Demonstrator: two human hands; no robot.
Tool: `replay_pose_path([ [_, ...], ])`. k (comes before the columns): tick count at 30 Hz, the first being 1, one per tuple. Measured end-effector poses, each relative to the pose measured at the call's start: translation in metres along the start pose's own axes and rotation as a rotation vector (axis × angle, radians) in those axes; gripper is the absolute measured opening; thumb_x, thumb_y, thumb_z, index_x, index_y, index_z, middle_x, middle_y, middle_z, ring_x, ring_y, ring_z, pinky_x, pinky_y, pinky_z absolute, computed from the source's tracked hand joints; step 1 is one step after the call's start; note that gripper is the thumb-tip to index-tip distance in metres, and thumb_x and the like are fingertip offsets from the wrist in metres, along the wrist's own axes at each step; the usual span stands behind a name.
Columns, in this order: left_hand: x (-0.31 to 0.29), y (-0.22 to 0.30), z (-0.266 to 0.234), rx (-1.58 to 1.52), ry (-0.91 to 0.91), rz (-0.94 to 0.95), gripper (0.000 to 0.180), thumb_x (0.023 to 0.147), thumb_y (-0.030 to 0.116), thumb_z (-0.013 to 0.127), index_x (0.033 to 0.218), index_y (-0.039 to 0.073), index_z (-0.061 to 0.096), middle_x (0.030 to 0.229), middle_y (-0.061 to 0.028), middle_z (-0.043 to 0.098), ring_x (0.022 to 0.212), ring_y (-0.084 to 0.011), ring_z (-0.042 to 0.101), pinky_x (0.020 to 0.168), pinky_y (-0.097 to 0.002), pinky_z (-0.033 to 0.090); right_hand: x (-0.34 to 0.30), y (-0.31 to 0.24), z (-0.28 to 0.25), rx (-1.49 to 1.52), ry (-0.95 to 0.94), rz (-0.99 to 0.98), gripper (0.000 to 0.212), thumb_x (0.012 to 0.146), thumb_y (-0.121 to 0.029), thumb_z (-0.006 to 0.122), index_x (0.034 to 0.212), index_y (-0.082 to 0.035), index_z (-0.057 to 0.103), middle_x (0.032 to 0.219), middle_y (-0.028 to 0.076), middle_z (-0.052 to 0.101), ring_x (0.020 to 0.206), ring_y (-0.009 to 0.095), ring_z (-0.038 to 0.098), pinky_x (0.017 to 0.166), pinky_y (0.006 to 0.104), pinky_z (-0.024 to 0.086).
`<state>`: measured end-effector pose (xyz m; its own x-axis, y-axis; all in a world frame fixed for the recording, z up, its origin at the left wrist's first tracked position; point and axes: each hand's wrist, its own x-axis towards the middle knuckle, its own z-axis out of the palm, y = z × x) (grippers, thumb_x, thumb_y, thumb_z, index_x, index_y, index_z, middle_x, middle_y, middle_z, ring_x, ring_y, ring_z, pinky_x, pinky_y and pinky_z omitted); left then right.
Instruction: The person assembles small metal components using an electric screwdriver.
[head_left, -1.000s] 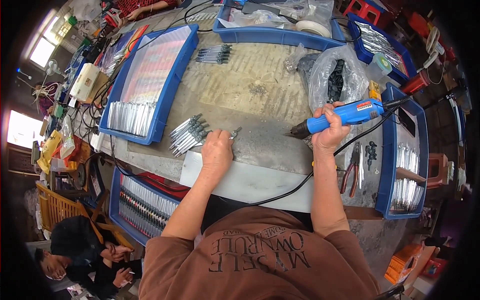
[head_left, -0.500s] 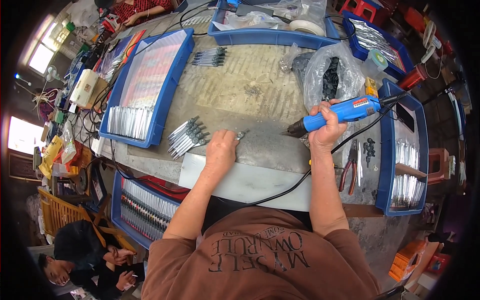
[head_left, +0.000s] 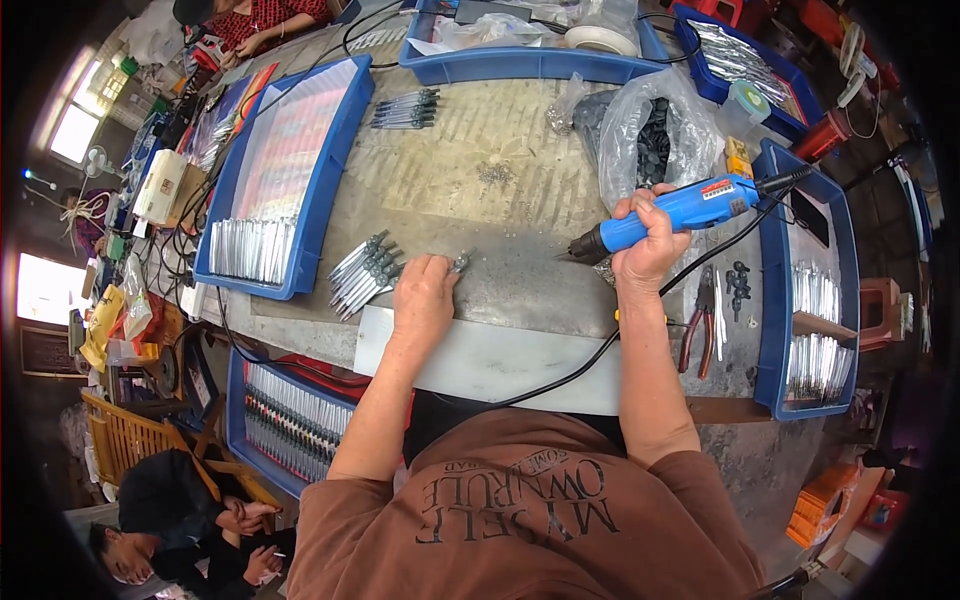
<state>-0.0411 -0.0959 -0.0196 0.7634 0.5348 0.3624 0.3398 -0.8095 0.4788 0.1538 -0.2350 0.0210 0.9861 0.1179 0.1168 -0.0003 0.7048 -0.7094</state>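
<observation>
My right hand is wrapped round a blue electric screwdriver, its dark tip pointing left above the worktop. My left hand rests low over the table with its fingers closed on a slim silver rod with a dark grey end. Only that end sticks out past the fingers; the rest is hidden. Just left of this hand lies a bunch of similar silver rods, their dark ends turned away from me. A white board lies along the near table edge under my left wrist.
Blue trays of silver rods stand left and right. Further off are a blue tray, a plastic bag of black parts, a rod bundle and tiny screws. Pliers lie beside the screwdriver's cable. A person sits lower left.
My left hand has shifted slightly left with the rod, nearer the bunch. The screwdriver in my right hand is nearly where it was; the whole view has moved a little.
</observation>
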Motion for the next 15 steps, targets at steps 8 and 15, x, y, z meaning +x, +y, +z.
replay_pose_path([
  [8, 0.005, 0.001, 0.005, -0.020, -0.014, 0.005, 0.013, 0.068, 0.002, 0.060, 0.079, 0.002, 0.053, 0.077, -0.0133, 0.053, 0.074, -0.0322, 0.052, 0.063, -0.0392, 0.042, 0.001, 0.002, -0.002, -0.007, -0.002, -0.006, 0.032, 0.062, -0.001, 0.053, 0.092, 0.003, 0.043, 0.068, 0.010, 0.048, 0.050, 0.019, 0.050, 0.052, 0.0305, 0.044],
  [15, 0.011, 0.001, -0.010, -0.033, -0.042, -0.030, 0.012, 0.069, 0.002, 0.059, 0.079, 0.003, 0.053, 0.077, -0.0140, 0.053, 0.073, -0.0334, 0.053, 0.063, -0.0396, 0.043, 0.001, 0.000, 0.000, -0.001, -0.001, -0.002, 0.032, 0.061, -0.002, 0.053, 0.091, 0.003, 0.044, 0.068, 0.010, 0.048, 0.051, 0.020, 0.050, 0.053, 0.0309, 0.043],
])
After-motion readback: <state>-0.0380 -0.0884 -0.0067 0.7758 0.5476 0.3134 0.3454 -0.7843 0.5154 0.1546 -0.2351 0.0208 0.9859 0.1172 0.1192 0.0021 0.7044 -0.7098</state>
